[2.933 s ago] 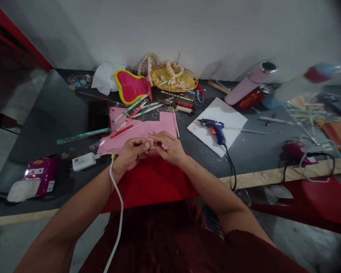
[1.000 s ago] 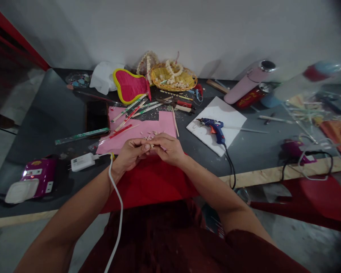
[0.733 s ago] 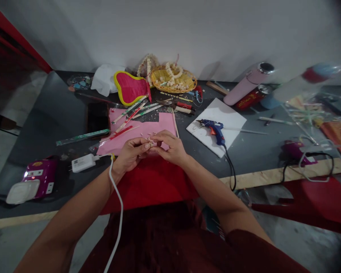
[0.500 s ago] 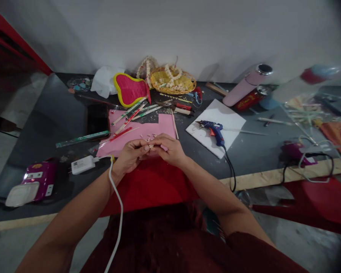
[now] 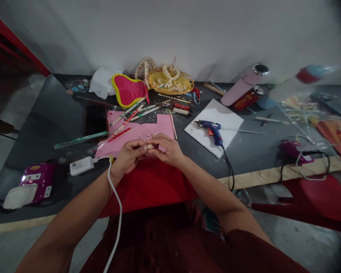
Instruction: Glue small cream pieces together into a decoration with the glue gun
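My left hand (image 5: 131, 154) and my right hand (image 5: 167, 151) meet over the near edge of a pink sheet (image 5: 165, 124). Between their fingertips they pinch a small cluster of cream-coloured wooden pieces (image 5: 150, 146), too small to make out in detail. Several loose little cream pieces (image 5: 147, 136) lie on the sheet just beyond my fingers. A red cloth (image 5: 153, 185) hangs below my hands. To the right, a blue glue gun (image 5: 211, 130) rests on a white square board (image 5: 232, 117).
Behind the sheet lie wrapped chopsticks (image 5: 126, 122), pliers (image 5: 161, 104) and a yellow basket (image 5: 184, 88). A pink flask (image 5: 244, 85) and a red can (image 5: 248, 98) lean at the back right. A white charger (image 5: 82, 165) and a purple power socket (image 5: 38, 180) sit left; a white cable (image 5: 119, 212) crosses my left wrist.
The small cluster shows a little more between my fingertips, which have shifted slightly. The whole view has moved a touch; the things on the table have stayed put.
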